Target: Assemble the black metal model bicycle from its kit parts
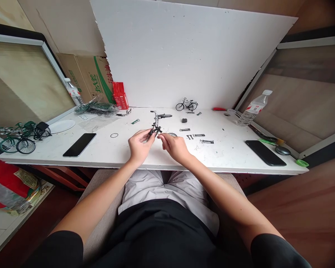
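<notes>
My left hand (pixel 138 145) and my right hand (pixel 174 146) meet above the white table (pixel 229 156), both pinching a small black model bicycle frame (pixel 155 124) with handlebars at its top. My left fingers grip the frame's lower part; my right fingertips touch it from the right. A small wheel (pixel 172 134) lies just behind my right hand. Several small metal parts (pixel 197 136) lie on the table to the right of the hands. A thin black ring (pixel 114 135) lies to the left.
A finished black model bicycle (pixel 187 105) stands at the back. Green model bicycles (pixel 22 136) sit at the left. Black phones lie left (pixel 79 144) and right (pixel 265 152). Water bottles (pixel 252 108), (pixel 74 93), a red box (pixel 120 95), a bag of parts (pixel 96 108) and a red-handled tool (pixel 219 109) surround them.
</notes>
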A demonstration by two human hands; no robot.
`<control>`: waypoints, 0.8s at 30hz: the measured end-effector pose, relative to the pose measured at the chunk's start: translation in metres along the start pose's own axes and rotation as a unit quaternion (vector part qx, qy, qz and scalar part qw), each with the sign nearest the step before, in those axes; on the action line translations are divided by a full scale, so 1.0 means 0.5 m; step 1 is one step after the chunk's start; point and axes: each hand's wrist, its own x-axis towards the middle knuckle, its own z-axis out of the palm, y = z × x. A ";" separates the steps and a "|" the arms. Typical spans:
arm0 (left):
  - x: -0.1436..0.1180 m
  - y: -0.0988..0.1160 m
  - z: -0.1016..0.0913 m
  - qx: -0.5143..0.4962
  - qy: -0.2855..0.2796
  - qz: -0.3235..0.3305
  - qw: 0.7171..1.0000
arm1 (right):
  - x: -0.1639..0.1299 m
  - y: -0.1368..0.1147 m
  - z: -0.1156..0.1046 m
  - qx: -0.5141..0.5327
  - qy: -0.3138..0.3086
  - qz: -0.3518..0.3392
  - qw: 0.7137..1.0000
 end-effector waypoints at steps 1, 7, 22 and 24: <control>0.000 0.001 0.000 0.005 0.000 0.006 1.000 | 0.000 -0.005 -0.002 0.043 -0.009 0.016 0.999; 0.005 0.014 -0.003 0.029 0.010 0.036 0.999 | 0.008 -0.036 -0.017 0.371 -0.066 0.142 0.915; 0.001 0.009 0.003 0.016 0.001 0.015 1.000 | 0.006 0.004 -0.011 -0.139 0.012 -0.071 0.988; 0.000 0.006 0.003 0.020 0.001 0.021 1.000 | 0.005 0.001 -0.009 -0.111 0.007 -0.039 0.993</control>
